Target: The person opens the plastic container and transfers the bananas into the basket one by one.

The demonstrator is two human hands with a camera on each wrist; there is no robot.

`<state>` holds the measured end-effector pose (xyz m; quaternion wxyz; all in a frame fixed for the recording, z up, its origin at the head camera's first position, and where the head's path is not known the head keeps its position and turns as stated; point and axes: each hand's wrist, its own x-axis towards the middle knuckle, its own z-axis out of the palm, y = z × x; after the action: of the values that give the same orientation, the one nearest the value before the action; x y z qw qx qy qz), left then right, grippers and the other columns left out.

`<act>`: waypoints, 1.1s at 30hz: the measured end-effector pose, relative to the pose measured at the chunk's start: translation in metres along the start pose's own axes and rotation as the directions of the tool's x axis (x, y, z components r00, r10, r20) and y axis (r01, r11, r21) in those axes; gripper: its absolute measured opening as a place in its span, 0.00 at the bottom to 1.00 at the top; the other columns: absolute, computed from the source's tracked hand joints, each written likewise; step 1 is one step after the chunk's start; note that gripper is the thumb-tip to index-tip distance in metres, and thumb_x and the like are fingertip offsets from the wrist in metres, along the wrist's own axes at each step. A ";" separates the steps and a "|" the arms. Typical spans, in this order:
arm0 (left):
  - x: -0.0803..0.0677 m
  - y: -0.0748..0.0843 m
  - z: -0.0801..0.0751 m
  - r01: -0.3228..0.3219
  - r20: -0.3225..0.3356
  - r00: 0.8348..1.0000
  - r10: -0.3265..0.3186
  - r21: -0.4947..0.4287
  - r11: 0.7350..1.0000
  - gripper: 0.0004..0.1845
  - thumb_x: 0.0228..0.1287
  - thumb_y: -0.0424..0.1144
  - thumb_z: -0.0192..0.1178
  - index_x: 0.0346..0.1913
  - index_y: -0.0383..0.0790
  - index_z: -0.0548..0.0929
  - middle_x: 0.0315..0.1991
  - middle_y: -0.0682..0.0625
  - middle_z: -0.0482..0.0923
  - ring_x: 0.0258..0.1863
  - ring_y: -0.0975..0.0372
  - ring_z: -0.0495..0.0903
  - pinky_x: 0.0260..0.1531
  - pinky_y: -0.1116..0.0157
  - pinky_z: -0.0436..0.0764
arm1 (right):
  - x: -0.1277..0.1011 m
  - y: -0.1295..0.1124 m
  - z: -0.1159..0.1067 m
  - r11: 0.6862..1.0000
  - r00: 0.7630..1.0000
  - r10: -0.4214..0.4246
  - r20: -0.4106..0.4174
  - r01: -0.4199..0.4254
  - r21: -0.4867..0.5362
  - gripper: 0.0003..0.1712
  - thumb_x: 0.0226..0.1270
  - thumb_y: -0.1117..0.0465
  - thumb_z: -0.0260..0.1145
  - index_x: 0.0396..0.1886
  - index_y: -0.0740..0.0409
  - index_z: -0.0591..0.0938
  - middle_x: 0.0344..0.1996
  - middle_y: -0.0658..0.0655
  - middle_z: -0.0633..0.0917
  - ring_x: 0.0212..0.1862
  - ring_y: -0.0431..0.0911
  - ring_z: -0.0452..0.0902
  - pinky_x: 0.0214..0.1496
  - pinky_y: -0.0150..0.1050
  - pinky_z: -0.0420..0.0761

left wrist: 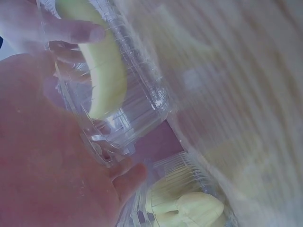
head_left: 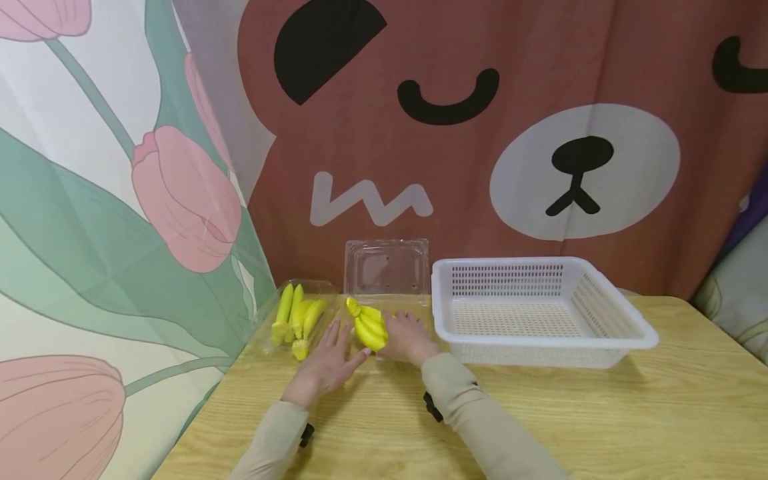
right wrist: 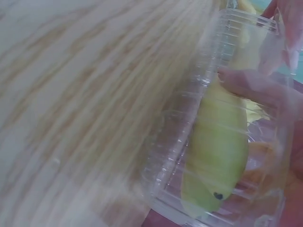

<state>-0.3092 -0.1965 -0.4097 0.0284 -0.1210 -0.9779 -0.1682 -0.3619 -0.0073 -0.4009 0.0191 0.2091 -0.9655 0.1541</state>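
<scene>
Backdrop: printed curtains hang behind the work area, a tulip pattern at left (head_left: 180,193) and a bear face (head_left: 480,120) across the middle and right.
Surface: wooden table (head_left: 600,420), light grain, carrying all items along its far edge.
Open clamshell box: clear plastic container (head_left: 387,270) with its lid standing upright against the curtain; the tray part lies flat in front, which leaves the fruit reachable from above.
Banana bunch: small yellow bunch (head_left: 367,327) sits in that tray, between the two hands; the wrist views show it inside ribbed clear plastic.
Second box: another clear container with bananas (head_left: 298,320) lies just left of the first, touching or nearly so; its lid state cannot be told.
Basket: white perforated basket (head_left: 534,310) stands just right of the open box, nothing visible inside.
Left hand: left hand (head_left: 327,363) lies flat on the near left side of the tray, fingers straight and slightly apart, apparently steadying it.
Right hand: right hand (head_left: 411,337) rests at the tray's right side, fingers bent onto the bunch through or over the plastic; a firm grasp cannot be confirmed.
</scene>
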 end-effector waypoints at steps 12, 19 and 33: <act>0.002 -0.001 0.001 -0.009 0.013 1.000 0.009 0.016 1.000 0.49 0.72 0.67 0.42 0.76 0.28 0.48 0.77 0.35 0.39 0.76 0.46 0.41 0.73 0.50 0.49 | -0.004 -0.004 -0.011 0.997 0.989 -0.053 -0.138 0.046 -0.057 0.55 0.52 0.41 0.75 0.75 0.57 0.62 0.62 0.67 0.72 0.64 0.63 0.65 0.65 0.62 0.65; 0.002 -0.001 0.002 0.003 0.015 1.000 -0.003 0.008 1.000 0.47 0.73 0.65 0.43 0.76 0.29 0.49 0.77 0.35 0.39 0.76 0.46 0.41 0.73 0.49 0.49 | -0.007 -0.012 -0.028 0.992 0.950 -0.096 -0.298 0.067 -0.104 0.52 0.50 0.42 0.77 0.73 0.56 0.67 0.60 0.64 0.74 0.57 0.60 0.69 0.57 0.58 0.71; 0.003 -0.001 0.003 0.015 0.019 1.000 -0.015 0.011 1.000 0.48 0.71 0.68 0.41 0.77 0.31 0.49 0.77 0.36 0.39 0.76 0.47 0.41 0.72 0.47 0.51 | -0.024 -0.008 -0.058 0.995 0.879 -0.098 -0.467 0.096 -0.026 0.54 0.50 0.44 0.79 0.73 0.54 0.64 0.63 0.62 0.70 0.60 0.60 0.67 0.58 0.57 0.69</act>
<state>-0.3120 -0.1960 -0.4128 0.0184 -0.1149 -0.9799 -0.1620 -0.3382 0.0128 -0.3462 0.2593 0.2138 -0.9208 0.1977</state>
